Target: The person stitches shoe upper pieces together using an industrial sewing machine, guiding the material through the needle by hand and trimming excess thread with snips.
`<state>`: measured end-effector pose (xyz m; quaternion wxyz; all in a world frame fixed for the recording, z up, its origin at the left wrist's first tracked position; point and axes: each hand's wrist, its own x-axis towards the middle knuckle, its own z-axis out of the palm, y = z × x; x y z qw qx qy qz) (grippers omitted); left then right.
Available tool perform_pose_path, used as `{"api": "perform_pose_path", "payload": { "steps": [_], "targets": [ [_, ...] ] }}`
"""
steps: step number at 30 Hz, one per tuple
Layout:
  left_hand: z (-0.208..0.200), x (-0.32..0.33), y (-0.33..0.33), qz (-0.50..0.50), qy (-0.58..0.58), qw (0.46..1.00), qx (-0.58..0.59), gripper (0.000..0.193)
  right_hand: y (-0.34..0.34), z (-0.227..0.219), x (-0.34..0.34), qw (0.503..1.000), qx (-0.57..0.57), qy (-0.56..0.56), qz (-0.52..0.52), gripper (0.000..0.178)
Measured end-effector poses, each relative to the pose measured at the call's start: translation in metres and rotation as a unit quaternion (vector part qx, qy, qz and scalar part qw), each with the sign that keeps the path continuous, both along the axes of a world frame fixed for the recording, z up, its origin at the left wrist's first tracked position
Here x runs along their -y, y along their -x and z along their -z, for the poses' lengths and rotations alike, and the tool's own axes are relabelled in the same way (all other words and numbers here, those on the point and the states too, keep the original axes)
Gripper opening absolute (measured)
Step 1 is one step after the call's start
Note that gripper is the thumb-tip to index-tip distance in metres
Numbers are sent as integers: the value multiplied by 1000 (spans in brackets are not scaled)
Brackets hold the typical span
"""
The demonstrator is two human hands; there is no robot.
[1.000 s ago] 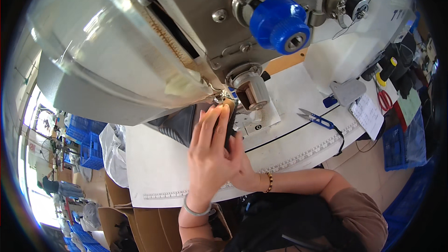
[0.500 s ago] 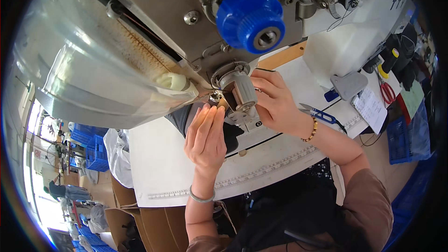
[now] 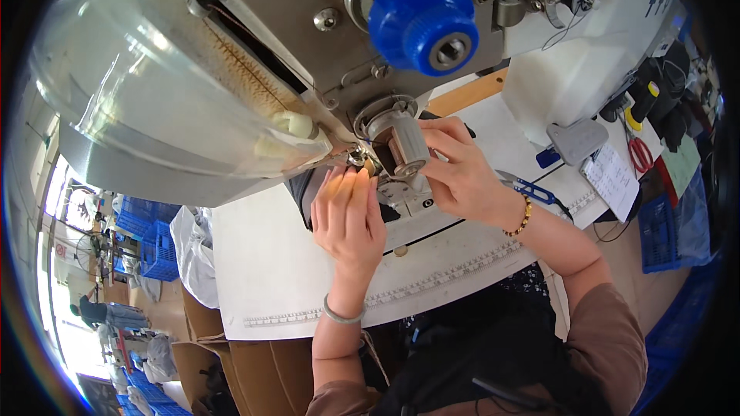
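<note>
A dark grey fabric piece [image 3: 301, 191] lies under the head of a sewing machine [image 3: 301, 46], beside the shiny metal presser and needle parts [image 3: 358, 157]. My left hand [image 3: 347, 216] has its fingers pressed together at the fabric, tips close to the needle area and lit by a small yellow glow. On the other side, my right hand [image 3: 466, 173] is closed with bent fingers beside a grey cylindrical guard [image 3: 408, 142]; dark fabric shows behind its fingertips. The guard and the machine hide much of the fabric and some fingertips.
A blue knob [image 3: 424, 23] and a clear plastic cover [image 3: 177, 139] jut out above my hands. Blue-handled thread snips [image 3: 532, 189] lie right of my right wrist, near a grey flat tool [image 3: 576, 140], a notepad [image 3: 610, 173] and red scissors [image 3: 640, 154]. A ruler strip [image 3: 432, 281] runs along the table's front.
My left hand has shifted slightly right, and the fabric beside it has moved right too. My right hand has moved a little right. The view has shifted slightly.
</note>
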<state>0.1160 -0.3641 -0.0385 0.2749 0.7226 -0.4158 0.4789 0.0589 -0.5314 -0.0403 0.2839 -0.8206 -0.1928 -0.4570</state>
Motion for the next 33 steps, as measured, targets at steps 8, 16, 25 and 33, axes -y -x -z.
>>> {"api": "perform_pose_path", "payload": {
  "steps": [8,16,25,33],
  "targets": [
    [-1,-7,-11,29,-42,996,67,19,-2,7,-5,999,31,-29,14,47],
    [-7,-9,-15,16,-76,993,85,20,-5,8,-3,999,28,-37,27,47],
    [-7,-16,-21,60,-96,991,64,20,-6,8,0,999,43,-27,10,49],
    [-10,-18,-26,66,-115,986,101,22,-5,6,-1,999,34,-11,27,41]
  ]
}}
